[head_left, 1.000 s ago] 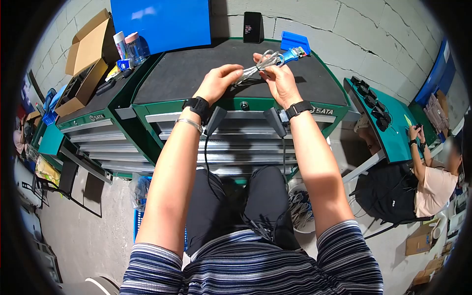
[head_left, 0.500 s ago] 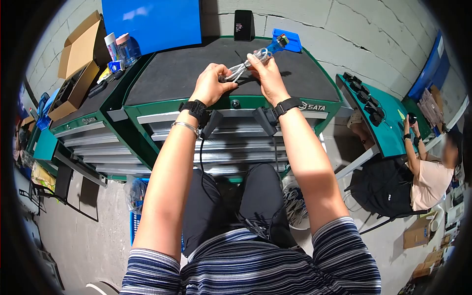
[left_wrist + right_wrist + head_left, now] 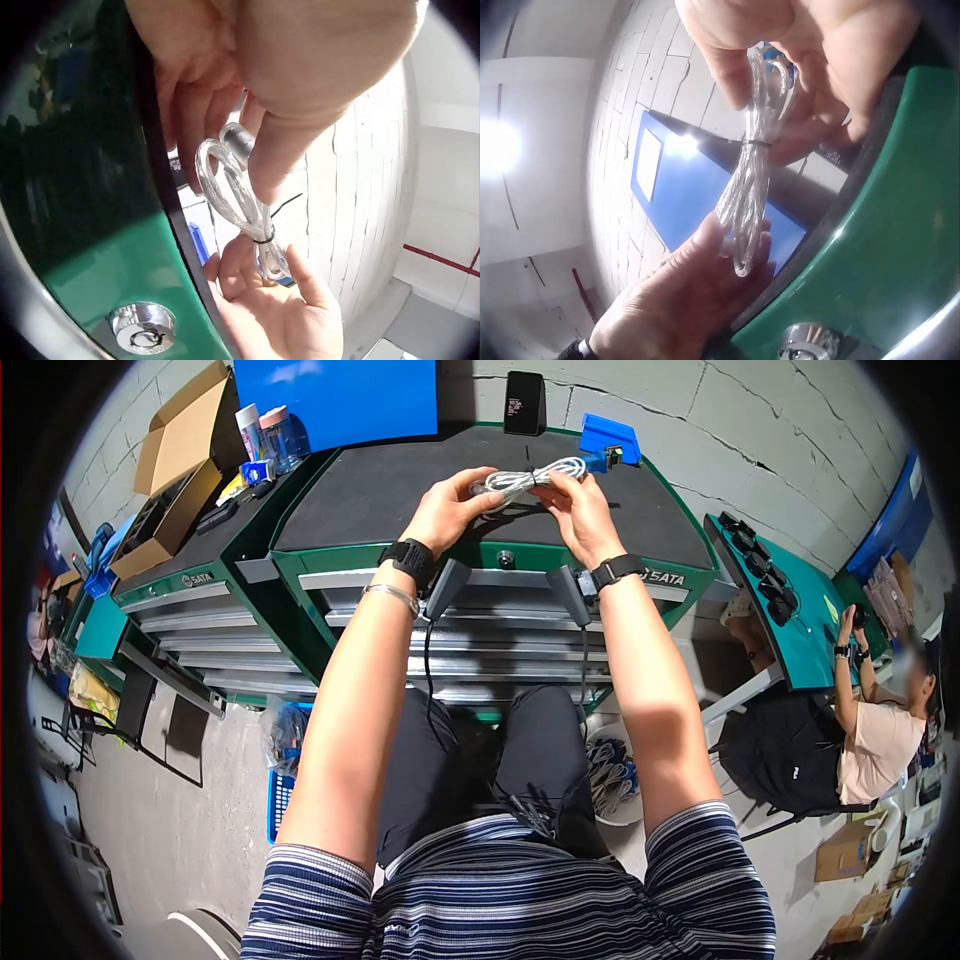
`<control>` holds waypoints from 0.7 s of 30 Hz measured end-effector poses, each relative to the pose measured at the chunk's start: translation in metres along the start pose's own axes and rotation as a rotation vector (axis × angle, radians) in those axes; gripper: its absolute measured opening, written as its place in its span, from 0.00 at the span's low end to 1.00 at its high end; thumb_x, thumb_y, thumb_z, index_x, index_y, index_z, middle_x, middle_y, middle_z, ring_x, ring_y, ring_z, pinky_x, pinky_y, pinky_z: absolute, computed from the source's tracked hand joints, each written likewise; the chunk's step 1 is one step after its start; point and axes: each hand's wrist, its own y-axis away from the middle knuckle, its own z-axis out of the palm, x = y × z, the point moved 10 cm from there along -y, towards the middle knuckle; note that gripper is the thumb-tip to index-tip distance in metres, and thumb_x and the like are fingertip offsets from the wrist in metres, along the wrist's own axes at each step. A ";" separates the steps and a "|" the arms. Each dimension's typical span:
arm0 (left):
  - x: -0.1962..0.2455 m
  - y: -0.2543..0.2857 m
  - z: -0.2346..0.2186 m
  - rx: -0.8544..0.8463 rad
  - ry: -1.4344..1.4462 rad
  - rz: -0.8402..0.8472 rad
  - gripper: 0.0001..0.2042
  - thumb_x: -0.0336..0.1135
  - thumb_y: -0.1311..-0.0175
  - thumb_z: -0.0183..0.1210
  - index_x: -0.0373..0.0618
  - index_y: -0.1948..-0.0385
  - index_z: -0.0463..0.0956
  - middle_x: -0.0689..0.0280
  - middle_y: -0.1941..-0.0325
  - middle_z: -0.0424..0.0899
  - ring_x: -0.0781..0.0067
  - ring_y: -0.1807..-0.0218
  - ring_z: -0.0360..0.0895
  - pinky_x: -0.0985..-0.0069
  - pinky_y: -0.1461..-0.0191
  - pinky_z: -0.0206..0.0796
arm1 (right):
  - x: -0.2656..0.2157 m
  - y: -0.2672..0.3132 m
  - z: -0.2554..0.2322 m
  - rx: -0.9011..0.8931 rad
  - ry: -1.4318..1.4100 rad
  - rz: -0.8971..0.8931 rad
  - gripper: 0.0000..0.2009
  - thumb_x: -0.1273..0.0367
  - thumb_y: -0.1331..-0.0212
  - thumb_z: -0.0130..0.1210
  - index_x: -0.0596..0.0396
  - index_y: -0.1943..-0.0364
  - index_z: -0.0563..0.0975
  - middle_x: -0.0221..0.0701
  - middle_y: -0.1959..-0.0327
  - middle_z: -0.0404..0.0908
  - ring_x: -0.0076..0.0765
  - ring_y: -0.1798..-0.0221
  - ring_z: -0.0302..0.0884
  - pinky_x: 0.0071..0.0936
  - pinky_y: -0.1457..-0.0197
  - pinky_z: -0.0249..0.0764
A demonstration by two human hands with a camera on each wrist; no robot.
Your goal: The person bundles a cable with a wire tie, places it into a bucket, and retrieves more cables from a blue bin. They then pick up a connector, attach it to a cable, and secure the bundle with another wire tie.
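Note:
A coiled clear-silvery cable (image 3: 515, 482), bound at its middle by a black tie (image 3: 264, 241), is held between both hands above the cabinet's dark top. My left hand (image 3: 447, 510) pinches the left end of the coil between thumb and fingers, at a grey cylindrical piece (image 3: 238, 141) of the cable. The thumb and fingers of my right hand (image 3: 585, 520) grip the other end, near the blue connector (image 3: 598, 462). In the right wrist view the loops (image 3: 746, 180) stretch from one hand to the other, and the right fingers partly hide the connector.
A phone (image 3: 523, 403) leans on the wall behind the dark mat (image 3: 375, 490), with a blue tray (image 3: 610, 438) to its right. Left stand an open cardboard box (image 3: 185, 470) and bottles (image 3: 280, 440). A bucket of cables (image 3: 612, 775) is below. Another person (image 3: 880, 730) sits right.
The cable bundle has gone from slanting up to the right to lying nearly level, its connector end lower. Both hands keep hold, and the left fingers have shifted on the coil's end.

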 end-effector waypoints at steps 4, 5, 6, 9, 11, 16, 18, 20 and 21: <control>0.004 0.004 -0.001 0.015 0.021 0.021 0.23 0.28 0.39 0.63 0.41 0.41 0.71 0.63 0.51 0.80 0.76 0.51 0.76 0.78 0.45 0.69 | 0.006 -0.004 0.000 -0.070 0.015 0.015 0.12 0.71 0.36 0.54 0.55 0.52 0.67 0.35 0.55 0.80 0.37 0.51 0.80 0.34 0.41 0.71; 0.007 0.004 -0.004 0.058 0.035 0.065 0.23 0.26 0.41 0.64 0.42 0.42 0.72 0.63 0.54 0.81 0.76 0.54 0.77 0.78 0.48 0.70 | 0.004 -0.003 0.002 -0.069 0.026 0.004 0.12 0.71 0.36 0.54 0.55 0.51 0.67 0.36 0.54 0.80 0.38 0.50 0.80 0.33 0.40 0.71; 0.010 0.005 -0.007 0.101 0.049 0.109 0.23 0.25 0.43 0.65 0.44 0.43 0.73 0.64 0.56 0.82 0.77 0.57 0.77 0.79 0.51 0.71 | 0.003 -0.002 0.004 -0.068 0.037 -0.007 0.13 0.72 0.37 0.54 0.55 0.51 0.67 0.36 0.54 0.80 0.38 0.49 0.80 0.33 0.40 0.71; 0.007 0.004 -0.011 0.130 0.082 0.111 0.23 0.22 0.43 0.64 0.42 0.43 0.72 0.65 0.55 0.82 0.78 0.56 0.77 0.79 0.51 0.71 | 0.003 -0.001 0.004 -0.026 0.050 -0.012 0.11 0.72 0.36 0.54 0.56 0.52 0.68 0.36 0.53 0.80 0.37 0.49 0.80 0.30 0.41 0.72; 0.006 0.005 -0.012 0.130 0.133 0.096 0.21 0.23 0.42 0.64 0.42 0.45 0.73 0.65 0.55 0.82 0.78 0.55 0.77 0.79 0.51 0.71 | 0.006 -0.005 0.001 -0.016 0.139 -0.028 0.11 0.71 0.36 0.55 0.56 0.53 0.68 0.36 0.54 0.80 0.36 0.50 0.81 0.29 0.43 0.73; 0.002 0.006 -0.016 0.131 0.348 0.059 0.13 0.32 0.34 0.59 0.41 0.49 0.75 0.69 0.56 0.81 0.81 0.53 0.75 0.81 0.48 0.66 | 0.005 -0.004 0.005 -0.021 0.247 -0.016 0.13 0.68 0.37 0.58 0.60 0.58 0.68 0.36 0.57 0.80 0.30 0.58 0.83 0.24 0.53 0.77; -0.004 0.005 -0.020 0.142 0.325 0.003 0.19 0.40 0.30 0.56 0.42 0.43 0.71 0.63 0.48 0.78 0.76 0.44 0.73 0.75 0.42 0.66 | 0.005 -0.001 0.007 -0.039 0.240 0.042 0.09 0.72 0.36 0.54 0.60 0.55 0.69 0.36 0.57 0.80 0.30 0.59 0.83 0.24 0.52 0.77; -0.001 0.008 -0.021 0.152 0.463 -0.045 0.21 0.44 0.30 0.55 0.42 0.41 0.69 0.60 0.44 0.76 0.73 0.41 0.71 0.72 0.40 0.65 | 0.003 0.000 0.010 -0.078 0.181 0.025 0.09 0.75 0.36 0.51 0.59 0.53 0.69 0.37 0.57 0.80 0.31 0.59 0.83 0.25 0.51 0.77; -0.004 0.009 -0.019 0.163 0.607 -0.096 0.24 0.48 0.30 0.53 0.43 0.39 0.67 0.56 0.41 0.74 0.70 0.37 0.69 0.70 0.39 0.64 | 0.001 0.001 0.012 -0.118 0.127 0.012 0.11 0.78 0.37 0.47 0.58 0.51 0.70 0.37 0.57 0.80 0.31 0.59 0.83 0.26 0.50 0.77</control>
